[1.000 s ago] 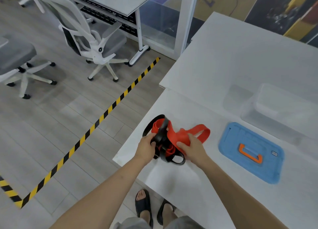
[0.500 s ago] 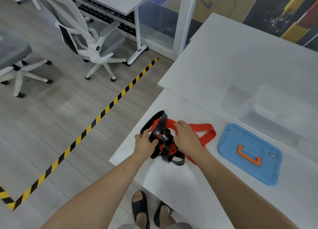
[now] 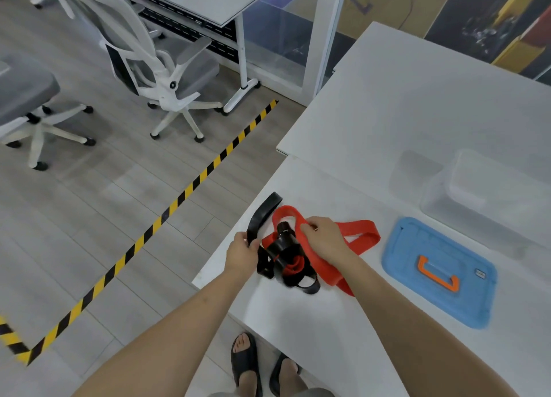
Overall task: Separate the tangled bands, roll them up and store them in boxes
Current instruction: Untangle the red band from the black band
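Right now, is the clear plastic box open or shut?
Open: the blue lid with orange handle lies flat on the white table beside the clear box.

White surface (image 3: 298, 331) – red band (image 3: 360, 232) and black band (image 3: 264, 212) tangled together near its front-left corner, blue lid (image 3: 465, 301) with orange handle (image 3: 436, 273) flat to their right, clear box (image 3: 483, 194) just behind the lid.
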The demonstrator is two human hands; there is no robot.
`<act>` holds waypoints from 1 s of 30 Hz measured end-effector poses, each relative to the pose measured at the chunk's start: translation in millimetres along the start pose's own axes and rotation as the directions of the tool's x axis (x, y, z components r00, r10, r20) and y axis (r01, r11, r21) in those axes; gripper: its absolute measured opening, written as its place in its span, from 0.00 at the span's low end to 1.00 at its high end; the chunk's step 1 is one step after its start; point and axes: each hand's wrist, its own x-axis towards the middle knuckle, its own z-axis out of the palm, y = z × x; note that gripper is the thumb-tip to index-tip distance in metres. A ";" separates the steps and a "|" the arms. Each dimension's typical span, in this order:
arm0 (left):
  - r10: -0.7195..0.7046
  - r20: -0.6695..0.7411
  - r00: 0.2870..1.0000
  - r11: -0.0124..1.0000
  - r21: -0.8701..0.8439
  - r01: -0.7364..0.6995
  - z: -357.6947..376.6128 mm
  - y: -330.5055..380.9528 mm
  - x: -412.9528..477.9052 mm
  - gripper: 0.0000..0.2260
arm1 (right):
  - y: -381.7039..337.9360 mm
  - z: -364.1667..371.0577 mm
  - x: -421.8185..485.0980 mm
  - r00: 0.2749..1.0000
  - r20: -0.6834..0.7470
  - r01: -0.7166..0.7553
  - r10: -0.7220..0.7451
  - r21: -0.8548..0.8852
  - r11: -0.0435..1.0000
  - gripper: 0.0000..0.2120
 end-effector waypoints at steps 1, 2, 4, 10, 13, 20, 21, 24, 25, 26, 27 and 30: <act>0.009 0.012 1.000 1.000 -0.011 -0.009 -2.9 0.7 1.4 0.16 | -2.4 -5.0 -9.7 0.999 -0.036 0.040 -0.039 0.025 0.999 0.13; 0.022 0.020 1.000 0.999 -0.025 -0.022 -5.9 3.5 0.0 0.18 | -4.5 -9.5 -19.3 0.994 -0.068 0.084 -0.082 0.040 0.996 0.12; 0.062 0.025 0.998 0.996 -0.069 -0.060 -10.1 8.5 -2.9 0.22 | -10.8 -19.6 -38.2 0.982 -0.102 0.171 -0.161 0.098 0.980 0.09; 0.253 0.098 0.962 0.963 -0.117 -0.242 -15.8 4.9 -10.2 0.11 | -23.0 -44.3 -79.6 0.954 -0.087 0.301 -0.288 0.239 0.923 0.14; 0.283 0.160 0.946 0.953 -0.154 -0.259 -15.3 3.4 -15.8 0.14 | -29.8 -52.4 -84.8 0.943 -0.216 0.317 -0.251 0.366 0.875 0.19; 0.308 0.210 0.928 0.951 -0.061 -0.302 -9.3 -8.2 -39.8 0.14 | -13.3 -23.1 -74.8 0.962 -0.216 0.200 -0.164 0.153 0.968 0.16; 0.303 0.217 0.928 0.953 -0.055 -0.298 -8.1 -12.5 -42.4 0.14 | -7.2 -20.7 -72.3 0.958 -0.252 0.175 -0.135 0.142 0.974 0.15; 0.303 0.305 0.903 0.953 -0.067 -0.297 -2.2 -22.5 -51.4 0.11 | 3.1 -21.6 -71.5 0.958 -0.280 0.097 -0.057 0.134 0.986 0.14; 0.293 0.334 0.896 0.955 -0.070 -0.287 0.4 -24.9 -53.7 0.11 | 5.5 -22.0 -72.9 0.961 -0.274 0.075 -0.035 0.139 0.987 0.13; 0.294 0.353 0.888 0.955 -0.079 -0.285 2.8 -25.7 -56.4 0.12 | 7.1 -22.3 -75.1 0.964 -0.266 0.044 -0.002 0.153 0.987 0.12; 0.297 0.361 0.884 0.955 -0.101 -0.280 3.0 -22.9 -61.5 0.11 | 9.8 -21.4 -76.5 0.965 -0.258 -0.001 0.050 0.186 0.982 0.12; 0.304 0.341 0.890 0.950 -0.184 -0.254 7.1 -20.7 -71.3 0.08 | 19.4 -20.7 -79.4 0.932 -0.251 -0.157 0.262 0.373 0.914 0.12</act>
